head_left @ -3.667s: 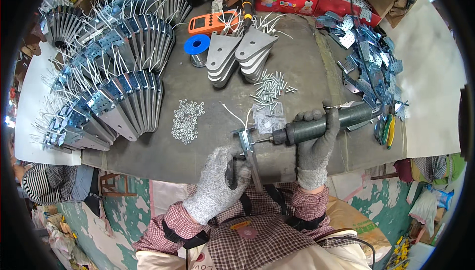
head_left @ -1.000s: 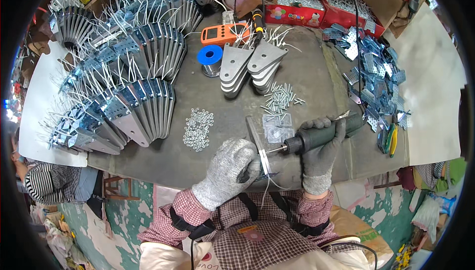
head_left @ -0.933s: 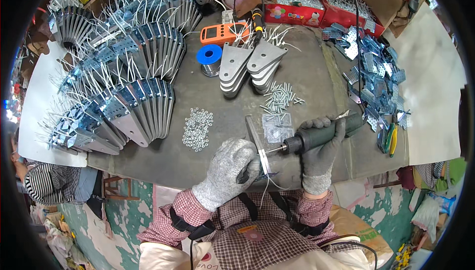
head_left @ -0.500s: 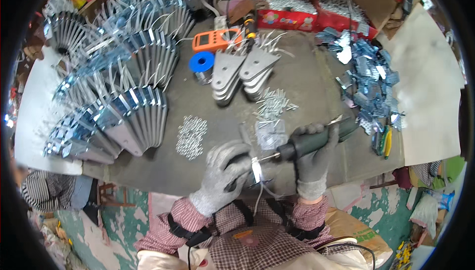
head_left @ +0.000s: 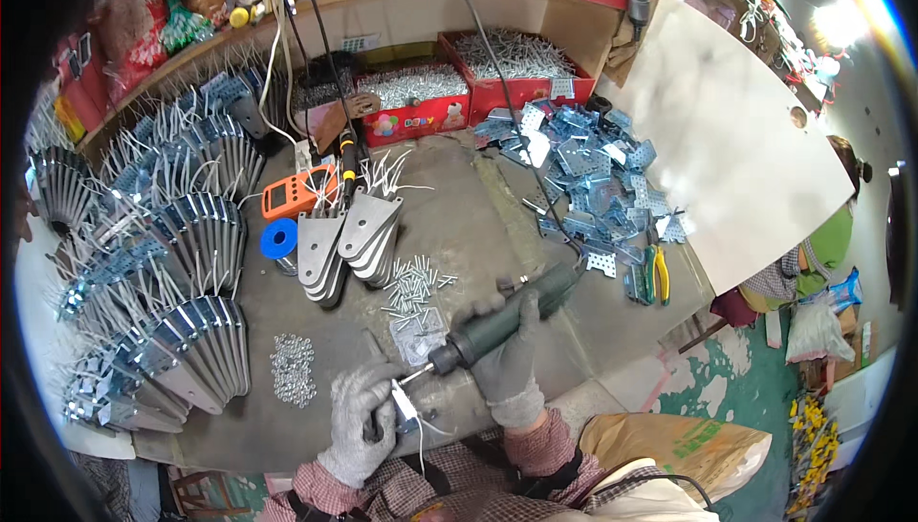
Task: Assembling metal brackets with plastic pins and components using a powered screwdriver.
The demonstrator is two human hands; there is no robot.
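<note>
My right hand (head_left: 508,350), in a grey glove, grips a dark green electric screwdriver (head_left: 512,313) that lies almost level, its bit pointing left. My left hand (head_left: 361,417), also gloved, holds a small metal piece (head_left: 404,405) with a white wire against the bit tip, near the front edge of the workbench (head_left: 478,226). A small clear bag of screws (head_left: 419,338) lies just beyond the tool, with loose screws (head_left: 415,285) behind it and a heap of small nuts (head_left: 293,367) to the left.
Two stacks of flat metal plates (head_left: 350,235) stand mid-bench beside a blue tape roll (head_left: 279,238) and an orange meter (head_left: 298,193). Rows of assembled brackets (head_left: 163,293) fill the left; perforated blue-grey brackets (head_left: 583,187) and pliers (head_left: 655,273) lie right. Red screw boxes (head_left: 459,82) sit behind.
The long metal strip that my left hand held at the bit is gone; it now holds a small wired piece there. My head has lifted, showing more of the shelf behind.
</note>
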